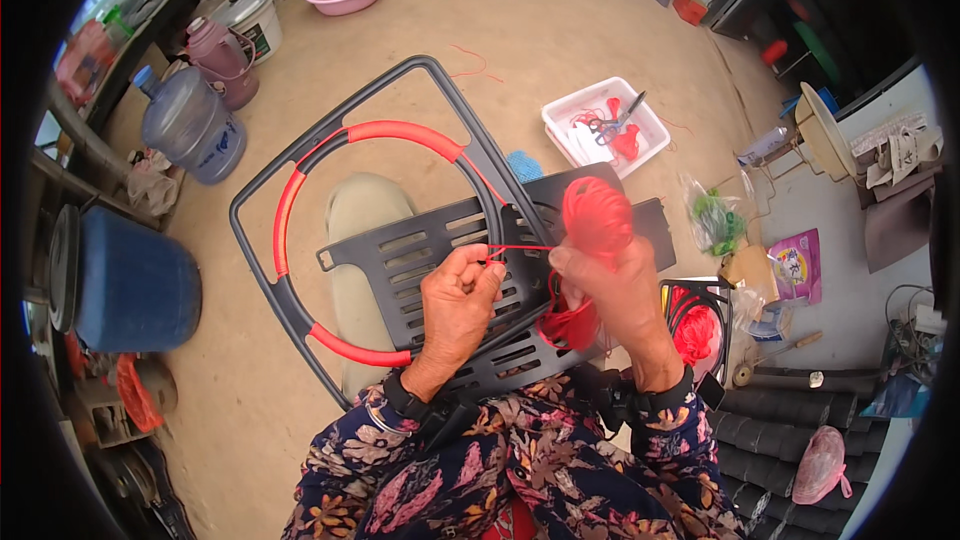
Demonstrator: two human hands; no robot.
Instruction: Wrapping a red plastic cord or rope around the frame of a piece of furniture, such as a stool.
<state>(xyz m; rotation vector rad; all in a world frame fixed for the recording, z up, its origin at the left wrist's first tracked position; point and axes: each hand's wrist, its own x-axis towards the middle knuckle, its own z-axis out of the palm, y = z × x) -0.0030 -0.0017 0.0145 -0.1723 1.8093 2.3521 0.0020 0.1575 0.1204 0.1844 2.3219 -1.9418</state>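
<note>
A black frame (352, 98) with rounded corners leans across my lap, and a ring (292, 312) is fixed inside it. Red cord wrapping (405, 132) covers several stretches of the ring. The fingertips of my left hand (458, 300) pinch a thin red cord (520, 247) beside the ring's right side. That cord runs taut to my right hand (622, 292), which is closed round a bundle of red cord (597, 220); the bundle is smeared by motion. Beneath the ring lies a black slatted panel (372, 255), partly hidden by my hands.
Ahead to the right, a white basin (560, 130) holds scissors (612, 125) and red cord scraps. A beige stool seat (362, 205) shows behind the panel. More red cord (695, 332) lies right of my arm. A blue barrel (140, 280) and a water jug (195, 125) stand left.
</note>
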